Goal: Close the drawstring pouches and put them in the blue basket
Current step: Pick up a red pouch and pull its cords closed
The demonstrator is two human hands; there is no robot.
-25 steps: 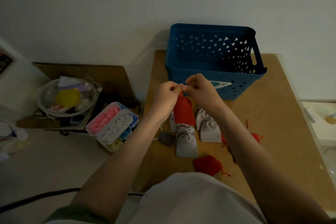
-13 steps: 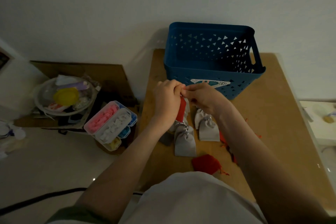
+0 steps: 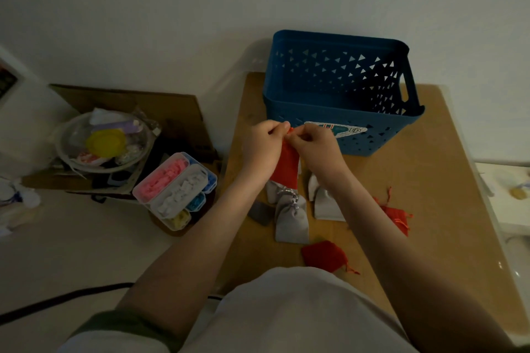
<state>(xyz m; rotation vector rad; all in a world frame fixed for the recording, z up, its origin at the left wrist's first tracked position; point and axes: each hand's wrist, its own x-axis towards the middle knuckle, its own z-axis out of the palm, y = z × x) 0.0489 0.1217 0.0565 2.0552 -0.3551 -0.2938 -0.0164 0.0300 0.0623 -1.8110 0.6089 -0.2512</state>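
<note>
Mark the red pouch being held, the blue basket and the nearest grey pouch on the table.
held red pouch [image 3: 288,169], head view, on its hanging fabric body.
blue basket [image 3: 338,39], head view, on its far rim.
nearest grey pouch [image 3: 291,221], head view, on its lower body.

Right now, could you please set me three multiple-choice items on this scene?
1. The blue basket stands: A on a chair; B on the table, far end; C on a shelf.
2. The held pouch is: A grey; B red; C yellow.
3. It is held: A by left hand and right hand at its top; B by one hand; C not at all.
Answers: B, it sits on the tabletop beyond the hands; B, red cloth hangs below the grip; A, both pinch its mouth.
</note>
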